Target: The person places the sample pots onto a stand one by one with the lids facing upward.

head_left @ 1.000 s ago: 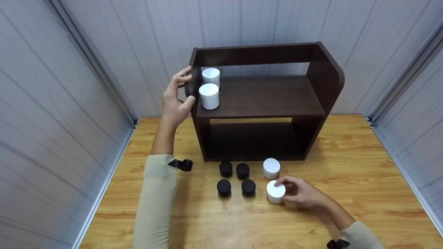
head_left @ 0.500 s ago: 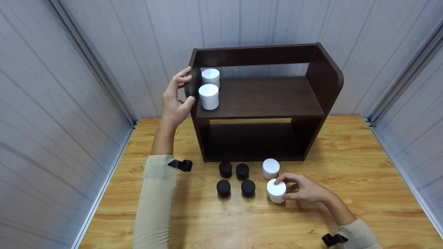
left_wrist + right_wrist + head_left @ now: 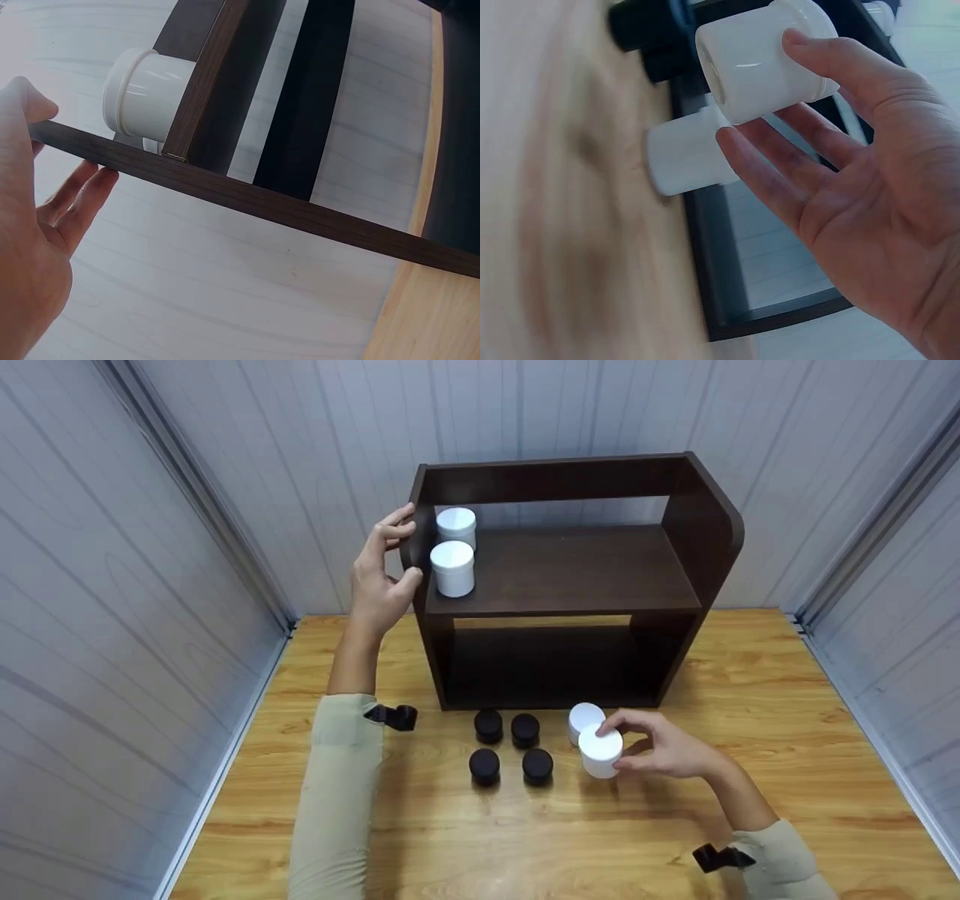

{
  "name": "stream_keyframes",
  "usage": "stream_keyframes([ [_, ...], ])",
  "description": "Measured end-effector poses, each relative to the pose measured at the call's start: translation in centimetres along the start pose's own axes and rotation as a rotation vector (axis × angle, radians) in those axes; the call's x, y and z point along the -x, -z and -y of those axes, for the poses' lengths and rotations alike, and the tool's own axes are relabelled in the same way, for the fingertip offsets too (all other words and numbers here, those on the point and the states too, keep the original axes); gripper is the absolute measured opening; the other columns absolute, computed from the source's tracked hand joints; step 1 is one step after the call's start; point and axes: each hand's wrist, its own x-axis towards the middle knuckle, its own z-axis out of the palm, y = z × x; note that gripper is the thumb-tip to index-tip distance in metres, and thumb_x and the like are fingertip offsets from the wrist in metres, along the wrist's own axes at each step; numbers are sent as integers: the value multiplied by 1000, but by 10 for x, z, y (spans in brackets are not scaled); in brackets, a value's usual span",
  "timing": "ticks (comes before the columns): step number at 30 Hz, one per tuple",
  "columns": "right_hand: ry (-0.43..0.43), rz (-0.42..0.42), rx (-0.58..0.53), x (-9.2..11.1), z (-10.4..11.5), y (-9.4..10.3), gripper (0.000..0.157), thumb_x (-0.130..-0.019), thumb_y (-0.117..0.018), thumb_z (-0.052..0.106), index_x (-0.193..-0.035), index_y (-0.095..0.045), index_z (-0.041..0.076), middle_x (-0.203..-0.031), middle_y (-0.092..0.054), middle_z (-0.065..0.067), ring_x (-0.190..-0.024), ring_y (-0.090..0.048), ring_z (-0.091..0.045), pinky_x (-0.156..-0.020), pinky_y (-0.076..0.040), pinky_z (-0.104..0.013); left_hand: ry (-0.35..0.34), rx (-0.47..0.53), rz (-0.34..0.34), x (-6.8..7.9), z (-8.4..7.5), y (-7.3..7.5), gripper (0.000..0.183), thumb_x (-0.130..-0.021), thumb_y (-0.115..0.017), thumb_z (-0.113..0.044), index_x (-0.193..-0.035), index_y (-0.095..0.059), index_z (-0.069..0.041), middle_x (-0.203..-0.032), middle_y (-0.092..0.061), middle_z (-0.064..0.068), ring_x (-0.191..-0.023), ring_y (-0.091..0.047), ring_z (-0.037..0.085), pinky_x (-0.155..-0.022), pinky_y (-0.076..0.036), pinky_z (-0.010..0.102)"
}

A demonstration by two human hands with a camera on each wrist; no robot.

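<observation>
My right hand point(image 3: 664, 746) pinches a white lidded jar point(image 3: 600, 754) between thumb and fingers; the right wrist view shows this jar point(image 3: 765, 64) raised off the table. Just behind it a second white jar point(image 3: 585, 718) stands on the wood, partly covered in the head view. My left hand point(image 3: 382, 577) grips the left side panel of a dark brown shelf unit point(image 3: 577, 574), thumb in front and fingers behind, as the left wrist view also shows at the panel's edge point(image 3: 225, 191). Two white jars, one front point(image 3: 453, 574) and one back point(image 3: 457, 523), stand at the upper shelf's left end.
Several small black jars point(image 3: 484, 765) stand in two rows on the wooden table point(image 3: 480, 840), left of the white ones and before the shelf unit. The lower compartment point(image 3: 551, 664) lies behind them. Pale panel walls point(image 3: 187, 622) enclose the table at the back and sides.
The right hand has lifted the white jar off the table and moved it slightly toward the shelf unit, where it now overlaps the other white jar. My left hand keeps its place.
</observation>
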Motion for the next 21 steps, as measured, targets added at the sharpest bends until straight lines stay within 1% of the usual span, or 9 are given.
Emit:
stream_keyframes([
  [2, 20, -12, 2, -3, 6, 4, 38, -96, -82, -5, -131, -67, -5, -135, -67, 3, -121, -65, 2, -87, -69, -32, 0, -8, 3, 0, 0, 0, 46, -91, -63, 2, -136, -64, 3, -169, -61, 13, -156, -59, 29, -122, -50, 48],
  [5, 29, -30, 4, -9, 16, 10, 39, -95, -82, -6, -131, -67, -6, -135, -66, 10, -122, -66, 2, -86, -70, -32, 0, -17, 6, -1, 0, 0, 45, -91, -63, 2, -137, -64, 2, -169, -61, 13, -157, -58, 29, -122, -50, 50],
  [9, 35, -55, 31, -17, 30, 19, 39, -95, -82, -7, -131, -68, -6, -136, -68, 11, -122, -68, 2, -88, -69, -29, 6, -20, 7, -1, -1, 0, 45, -92, -63, 1, -137, -64, 2, -169, -61, 12, -157, -58, 29, -123, -50, 50],
  [14, 72, -81, 72, -29, 48, 27, 40, -93, -82, -10, -131, -69, -6, -135, -69, 13, -120, -71, 1, -90, -68, -25, 4, -13, 6, -1, -1, -1, 45, -91, -64, 1, -136, -64, 3, -169, -61, 12, -156, -59, 29, -123, -50, 49],
  [21, 135, -105, 100, -44, 73, 35, 42, -92, -81, -13, -132, -69, -7, -135, -69, 19, -123, -70, 1, -91, -67, -24, -12, -10, -1, 0, 0, 1, 45, -89, -64, 0, -134, -65, 3, -167, -63, 14, -155, -60, 30, -120, -51, 49],
])
